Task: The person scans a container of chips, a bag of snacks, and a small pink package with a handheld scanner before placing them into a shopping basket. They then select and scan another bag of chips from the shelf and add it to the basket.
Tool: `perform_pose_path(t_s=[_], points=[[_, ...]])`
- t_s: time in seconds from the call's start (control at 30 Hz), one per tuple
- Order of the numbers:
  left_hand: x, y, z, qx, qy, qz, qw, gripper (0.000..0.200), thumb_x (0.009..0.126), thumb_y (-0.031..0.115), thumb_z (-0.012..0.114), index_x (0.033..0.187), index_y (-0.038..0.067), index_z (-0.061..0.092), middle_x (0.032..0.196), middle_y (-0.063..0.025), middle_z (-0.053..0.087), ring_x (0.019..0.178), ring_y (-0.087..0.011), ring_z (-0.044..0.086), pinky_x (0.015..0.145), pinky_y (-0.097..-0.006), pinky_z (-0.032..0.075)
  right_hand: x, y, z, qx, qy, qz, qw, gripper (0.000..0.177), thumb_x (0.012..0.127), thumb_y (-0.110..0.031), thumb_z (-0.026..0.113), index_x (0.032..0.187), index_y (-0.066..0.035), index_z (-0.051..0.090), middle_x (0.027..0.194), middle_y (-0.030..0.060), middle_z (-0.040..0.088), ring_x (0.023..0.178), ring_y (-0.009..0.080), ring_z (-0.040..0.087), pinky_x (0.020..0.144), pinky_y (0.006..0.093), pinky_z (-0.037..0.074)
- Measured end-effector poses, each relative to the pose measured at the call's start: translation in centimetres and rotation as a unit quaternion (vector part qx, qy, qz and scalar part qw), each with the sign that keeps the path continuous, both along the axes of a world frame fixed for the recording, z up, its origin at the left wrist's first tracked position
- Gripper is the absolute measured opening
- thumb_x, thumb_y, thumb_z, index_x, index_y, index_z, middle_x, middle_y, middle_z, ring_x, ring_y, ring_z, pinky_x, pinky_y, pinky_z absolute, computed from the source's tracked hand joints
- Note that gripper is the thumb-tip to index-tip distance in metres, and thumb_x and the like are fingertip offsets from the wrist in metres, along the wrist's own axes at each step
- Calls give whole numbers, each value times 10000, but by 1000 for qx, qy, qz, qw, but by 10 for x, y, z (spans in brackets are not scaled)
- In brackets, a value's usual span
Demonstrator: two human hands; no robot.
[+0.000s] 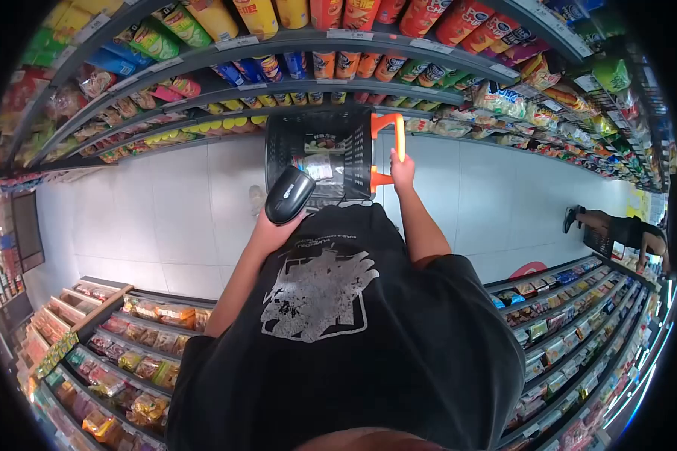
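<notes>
A black plastic shopping basket (277, 139) is in front of my body, its side wall slatted. My right hand (402, 173) is closed around its orange handle (399, 135), on the basket's right side. My left hand (280, 228) holds a glossy black rounded object (290, 195) with a small white logo, which overlaps the basket's near left corner in this view. Most of the left fingers are hidden by that object. A colourful plastic packet (317, 167) lies inside the basket, beside a dark package with a printed label (325, 143).
Shelves of chip canisters (256, 16) and bagged snacks (504, 101) run along the aisle ahead. Low shelves of packets (150, 342) stand behind me on both sides. Farther right, another person (632, 231) is by the shelves. The floor (180, 203) is pale tile.
</notes>
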State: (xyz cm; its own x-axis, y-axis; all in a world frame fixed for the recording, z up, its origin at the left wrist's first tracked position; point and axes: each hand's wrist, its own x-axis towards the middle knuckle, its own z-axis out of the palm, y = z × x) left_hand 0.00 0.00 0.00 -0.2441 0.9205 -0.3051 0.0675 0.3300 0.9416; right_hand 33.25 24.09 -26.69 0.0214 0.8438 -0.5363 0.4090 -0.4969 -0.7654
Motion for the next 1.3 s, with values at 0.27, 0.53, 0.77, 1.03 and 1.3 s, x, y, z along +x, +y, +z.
perform_pose_path(t_s=[0.27,0.53,0.77,1.03,1.3], points=[[-8,10,18,12,-13,-9,1000,350,842,139,808,1134,-2,675,1040,-89,742,940,-152,693,864,-309,526,-67,43,159,429,-354,79,827,384,827,-207,710,1142,-23,592,1126,215,606,1097,397,573,934,481,474],[-31,15,40,30,31,-48,998,317,840,126,811,1095,-5,674,1029,-94,742,924,-150,694,852,-299,525,-212,146,289,664,-168,177,707,264,847,-180,681,1090,-78,668,1064,109,667,1019,326,628,914,461,481],[-40,4,39,36,12,12,999,324,856,111,795,1136,2,675,1060,-91,741,978,-161,698,878,-305,525,-236,171,274,618,-289,195,705,202,898,-241,658,1077,-200,741,1011,31,694,1041,271,630,957,430,435],[-42,4,46,21,-16,14,1000,330,856,102,793,1146,-1,674,1072,-99,739,1004,-161,695,896,-315,525,-235,176,277,616,-283,208,705,163,897,-242,647,1030,-260,740,950,17,682,1013,251,645,874,443,471],[-47,-2,28,20,-11,-13,1000,427,854,122,805,1210,-4,606,1128,-93,697,1036,-161,660,921,-317,508,-235,168,283,601,-336,222,691,201,897,-216,637,1078,-283,696,987,17,642,1036,280,615,866,447,470]])
